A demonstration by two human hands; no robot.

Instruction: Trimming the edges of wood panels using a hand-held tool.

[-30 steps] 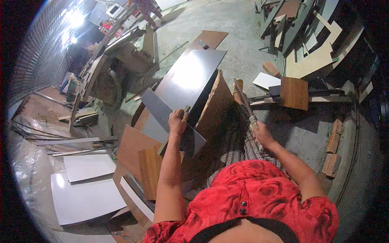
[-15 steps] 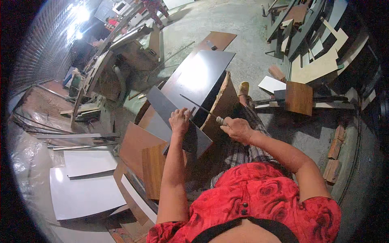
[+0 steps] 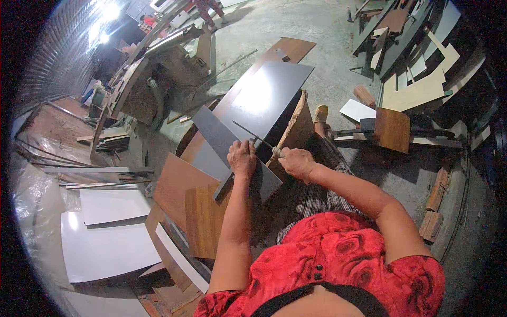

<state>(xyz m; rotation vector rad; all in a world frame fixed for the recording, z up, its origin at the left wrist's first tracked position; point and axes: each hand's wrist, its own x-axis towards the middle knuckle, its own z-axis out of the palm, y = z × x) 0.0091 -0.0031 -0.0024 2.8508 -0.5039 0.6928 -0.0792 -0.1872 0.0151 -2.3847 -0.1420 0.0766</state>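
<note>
My left hand (image 3: 242, 158) is closed over the edge of a narrow dark-grey panel (image 3: 214, 126), fingers curled on it. This panel lies slanting across a larger shiny grey board (image 3: 269, 79). My right hand (image 3: 299, 164) grips the pale handle of a long, thin, dark file (image 3: 244, 128). The file points away and to the left, its blade crossing over the narrow panel just beyond my left fingers. Whether the blade touches the panel's edge I cannot tell. Part of the panel is hidden behind my left hand.
Brown boards (image 3: 182, 185) lean at the left of the work, with white panels (image 3: 113, 248) on the floor beyond them. A brown wood block (image 3: 392, 129) rests on strips at right. Offcuts (image 3: 417, 87) are stacked far right; another person (image 3: 207, 11) stands at the back.
My right hand has moved left with the file, toward my left hand. The left hand has shifted slightly right, still on the panel.
</note>
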